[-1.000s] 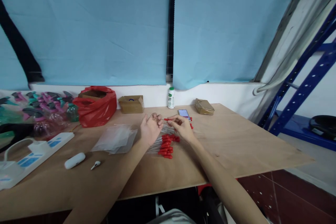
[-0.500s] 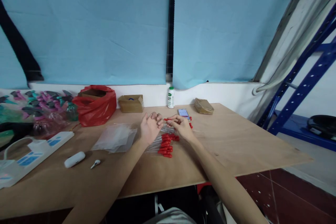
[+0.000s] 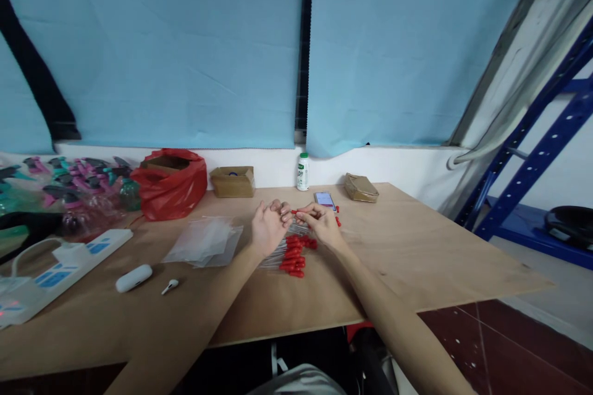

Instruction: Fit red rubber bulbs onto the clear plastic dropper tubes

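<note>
Fingers curled and palm turned toward me, my left hand (image 3: 269, 231) is closed around what looks like the glass end of a dropper. The red rubber bulb (image 3: 294, 212) of that dropper is pinched between the thumb and fingers of my right hand (image 3: 323, 226). The tube itself is mostly hidden by the left fingers. Below both hands lies a pile of glass droppers (image 3: 293, 259), their red bulbs pointing right and clear tubes left. More tubes show between the hands, and a few red bulbs lie beyond my right hand.
Clear plastic bags (image 3: 204, 242) lie left of the pile. Nearer left are a white earbud case (image 3: 134, 278), an earbud (image 3: 170, 286) and a power strip (image 3: 65, 271). Behind stand a red bag (image 3: 173, 191), cardboard box (image 3: 232, 183), white bottle (image 3: 302, 173), phone (image 3: 325, 199) and parcel (image 3: 361, 188).
The view has shifted very slightly. Both hands keep nearly the same pose on the dropper, and the pile looks unchanged.
</note>
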The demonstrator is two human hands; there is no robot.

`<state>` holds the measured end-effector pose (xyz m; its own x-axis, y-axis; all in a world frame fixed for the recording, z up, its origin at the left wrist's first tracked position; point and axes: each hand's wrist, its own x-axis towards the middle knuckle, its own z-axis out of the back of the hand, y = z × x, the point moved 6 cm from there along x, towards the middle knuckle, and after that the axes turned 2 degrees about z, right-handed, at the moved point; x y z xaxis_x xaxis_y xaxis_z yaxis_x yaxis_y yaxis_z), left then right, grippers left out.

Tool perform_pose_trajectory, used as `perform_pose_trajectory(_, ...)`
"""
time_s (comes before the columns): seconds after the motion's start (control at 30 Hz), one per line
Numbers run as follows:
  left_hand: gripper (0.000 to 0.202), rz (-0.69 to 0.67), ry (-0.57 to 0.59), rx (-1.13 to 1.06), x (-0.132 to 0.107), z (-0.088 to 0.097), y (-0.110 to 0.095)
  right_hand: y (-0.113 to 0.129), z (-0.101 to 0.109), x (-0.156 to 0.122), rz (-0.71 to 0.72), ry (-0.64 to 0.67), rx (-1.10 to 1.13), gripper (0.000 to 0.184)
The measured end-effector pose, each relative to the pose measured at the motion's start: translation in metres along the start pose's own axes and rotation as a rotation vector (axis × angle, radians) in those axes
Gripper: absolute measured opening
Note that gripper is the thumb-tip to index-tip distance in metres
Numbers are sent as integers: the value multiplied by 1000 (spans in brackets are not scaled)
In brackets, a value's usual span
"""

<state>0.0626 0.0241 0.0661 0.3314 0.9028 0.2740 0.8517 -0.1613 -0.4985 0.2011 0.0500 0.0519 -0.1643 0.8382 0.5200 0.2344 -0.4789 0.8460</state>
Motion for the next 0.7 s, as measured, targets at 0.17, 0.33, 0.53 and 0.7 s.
perform_pose_trajectory(0.17, 34, 7, 17, 13, 0, -1, -1, 3, -2, 0, 56, 25, -12, 29)
perform_pose_trajectory(0.33, 35, 27, 42, 16, 1, 1, -1, 4, -2, -1, 63, 38, -57, 28)
perform_pose_trajectory(0.53, 34, 13, 31, 6, 0, 2, 1, 6, -2, -2, 70, 25, -107, 32)
perform_pose_trajectory(0.7, 33, 22, -14, 4, 0, 3, 1, 6, -2, -2, 51, 31, -110, 32)
